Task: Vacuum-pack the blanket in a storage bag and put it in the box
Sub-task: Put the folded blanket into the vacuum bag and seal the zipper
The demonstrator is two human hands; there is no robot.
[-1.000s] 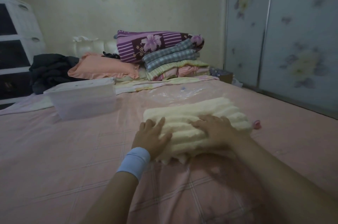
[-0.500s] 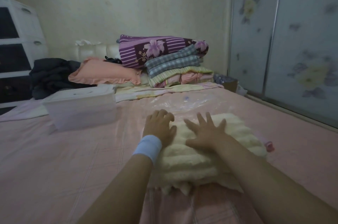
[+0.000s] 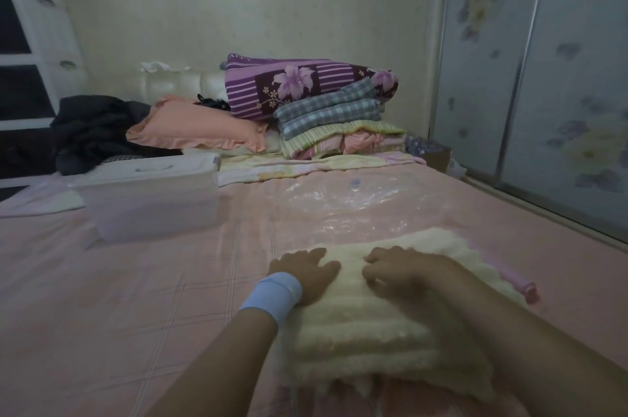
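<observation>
A folded cream fluffy blanket (image 3: 367, 335) lies on the pink bed at the near end of a clear plastic storage bag (image 3: 343, 202), whose shiny film stretches away behind it. Whether the blanket is fully inside the film I cannot tell. A pink clip (image 3: 525, 290) sits at the blanket's right edge. My left hand (image 3: 306, 272), with a light blue wristband, lies flat on the blanket's far left part. My right hand (image 3: 404, 268) presses beside it with bent fingers. A translucent lidded box (image 3: 149, 202) stands to the left, apart from the bag.
A pile of folded quilts (image 3: 316, 107) and a peach pillow (image 3: 193, 125) sit at the head of the bed, with dark clothes (image 3: 91, 131) to their left. A white drawer unit (image 3: 30, 52) stands far left. Sliding wardrobe doors (image 3: 543, 76) run along the right.
Both hands slid farther up the blanket's top. The right hand's fingers, spread flat half a second ago, are now bent. The blanket looks flatter under them.
</observation>
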